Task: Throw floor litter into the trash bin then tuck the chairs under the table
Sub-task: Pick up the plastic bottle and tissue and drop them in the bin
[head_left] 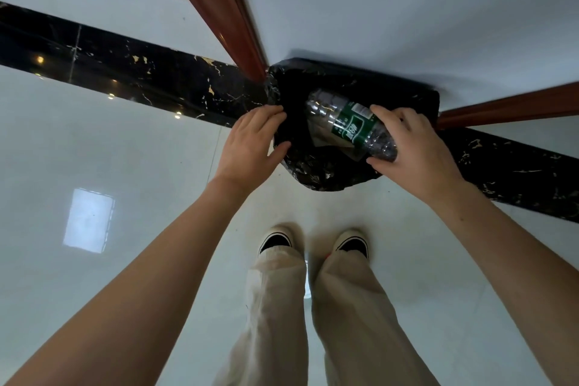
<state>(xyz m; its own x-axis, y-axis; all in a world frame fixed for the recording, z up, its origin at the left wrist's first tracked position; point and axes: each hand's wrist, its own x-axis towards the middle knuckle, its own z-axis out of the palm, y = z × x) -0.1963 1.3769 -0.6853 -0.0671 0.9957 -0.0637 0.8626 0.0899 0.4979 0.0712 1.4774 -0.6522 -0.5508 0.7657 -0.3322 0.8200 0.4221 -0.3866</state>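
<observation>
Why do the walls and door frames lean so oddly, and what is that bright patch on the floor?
Head view: the wide-angle lens bends the door frame; the bright rectangle is glare on glossy floor; the trash bin interior is too dark to read.

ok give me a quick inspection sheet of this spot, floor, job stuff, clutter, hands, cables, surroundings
surface: glossy pale tiled floor with a black marble strip running across it
job's things: black-lined trash bin in the wall corner; clear plastic bottle with a green label held over its opening, a piece of paper or wrapper just under it
clutter: no loose litter seen on the visible floor
grippers: left hand holds the bag's rim open; right hand grips the bottle
cables: nothing seen
surroundings: white walls with reddish wooden trim; the person's own shoes and beige trousers below; no chairs or table in view
</observation>
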